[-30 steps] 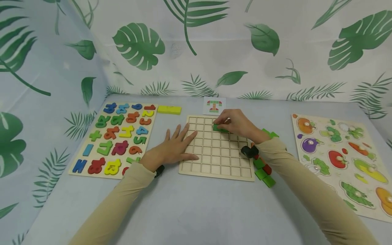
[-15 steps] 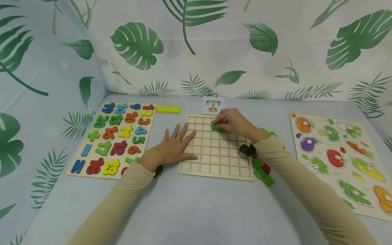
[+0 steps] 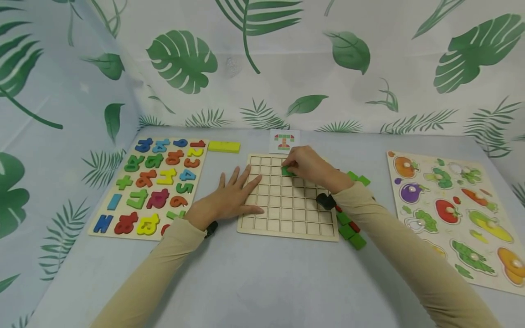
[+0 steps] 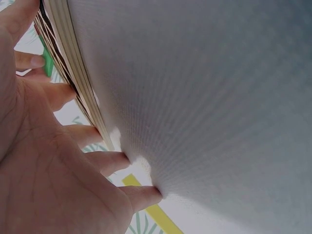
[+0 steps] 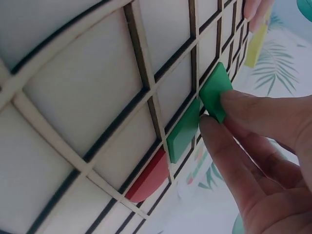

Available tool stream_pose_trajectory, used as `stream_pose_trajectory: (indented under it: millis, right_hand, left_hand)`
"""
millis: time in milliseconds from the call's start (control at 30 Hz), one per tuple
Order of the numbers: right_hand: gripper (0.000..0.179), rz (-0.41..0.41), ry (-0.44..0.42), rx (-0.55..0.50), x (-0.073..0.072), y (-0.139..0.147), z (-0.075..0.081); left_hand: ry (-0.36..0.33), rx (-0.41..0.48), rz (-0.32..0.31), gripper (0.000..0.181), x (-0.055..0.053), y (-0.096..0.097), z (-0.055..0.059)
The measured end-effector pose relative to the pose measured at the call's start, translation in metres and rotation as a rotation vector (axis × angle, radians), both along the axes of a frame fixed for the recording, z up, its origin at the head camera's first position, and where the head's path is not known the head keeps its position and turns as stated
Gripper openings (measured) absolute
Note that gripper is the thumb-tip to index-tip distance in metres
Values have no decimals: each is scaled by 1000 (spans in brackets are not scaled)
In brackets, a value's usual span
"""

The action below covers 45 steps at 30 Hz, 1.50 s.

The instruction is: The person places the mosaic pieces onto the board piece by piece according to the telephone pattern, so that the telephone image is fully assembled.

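Observation:
My right hand (image 3: 310,167) pinches a green square tile (image 5: 214,90) between thumb and fingertips at the back row of the wooden grid board (image 3: 283,233). In the right wrist view the tile leans against the grid's ribs; whether it sits in a cell I cannot tell. Beside it, a second green tile (image 5: 183,132) and a red tile with a curved edge (image 5: 149,177) occupy neighbouring cells. Fingers spread, my left hand (image 3: 230,197) rests on the board's left edge, some fingertips reaching onto the table in the left wrist view.
Behind the board lies a pattern card (image 3: 284,141) with a red and green figure. Loose green tiles (image 3: 347,232) and red ones lie along the board's right side. A number puzzle (image 3: 160,187) and yellow strip (image 3: 223,146) are left; a vegetable puzzle (image 3: 447,196) is right.
My right hand has shifted slightly left with the green tile and now covers more of the green at the back row. My left hand has stayed in place on the board.

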State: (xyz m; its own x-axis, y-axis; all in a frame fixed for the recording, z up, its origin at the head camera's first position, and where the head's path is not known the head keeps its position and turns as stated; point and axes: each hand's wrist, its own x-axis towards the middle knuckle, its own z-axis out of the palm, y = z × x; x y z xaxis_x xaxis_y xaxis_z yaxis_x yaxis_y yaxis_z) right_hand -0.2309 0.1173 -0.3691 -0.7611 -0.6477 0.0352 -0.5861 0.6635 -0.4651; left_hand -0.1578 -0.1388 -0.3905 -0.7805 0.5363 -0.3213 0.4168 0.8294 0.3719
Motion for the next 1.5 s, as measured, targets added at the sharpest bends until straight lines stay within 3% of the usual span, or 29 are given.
stream_pose_trajectory:
  millis: [300,600,800,933,1300,1500]
  right_hand:
    - [17,8,12,52,1,-4,-1]
    - [17,27,12,-2,4,1,-5]
    - [20,15,1,-120,16,20,-1]
    - [20,22,-38,-137,30,40,10]
    - [19,47,-93,46,67,116,40]
    - [29,25,-101,152,75,153,40]
  left_hand:
    - [1,-4,-1,93,-1,-1,-3]
    - [2,9,4,93,1,-1,-2]
    - [-5,12,4,93,2,-1,-1]
    - [-3,13,0,93,2,-1,0]
    - [-7,20,5,94,1,-1,-2]
    - [-6,26,2,93,2,-1,-2]
